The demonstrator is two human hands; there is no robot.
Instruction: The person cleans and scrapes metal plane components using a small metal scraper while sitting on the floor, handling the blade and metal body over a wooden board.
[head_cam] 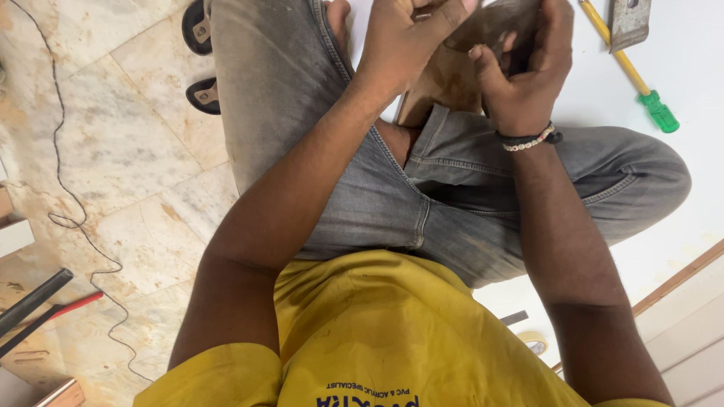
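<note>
Yellow shirt (362,339) above marble floor (128,151)

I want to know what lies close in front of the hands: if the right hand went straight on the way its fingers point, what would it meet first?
The right hand grips a brown wooden piece, fingers pointing toward the left hand. Going straight on, it would probably first press into that wood, then meet the left hand. Depth is hard to judge from above.

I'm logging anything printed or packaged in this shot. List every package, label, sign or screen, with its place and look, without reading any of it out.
Printed lettering on the yellow shirt: bottom middle of the view, a band of dark blue letters on yellow cloth, seen upside down.
Roll of tape: lower right on the white board, a small pale ring; any label too small to tell.
No packages, signs or screens show.
</note>
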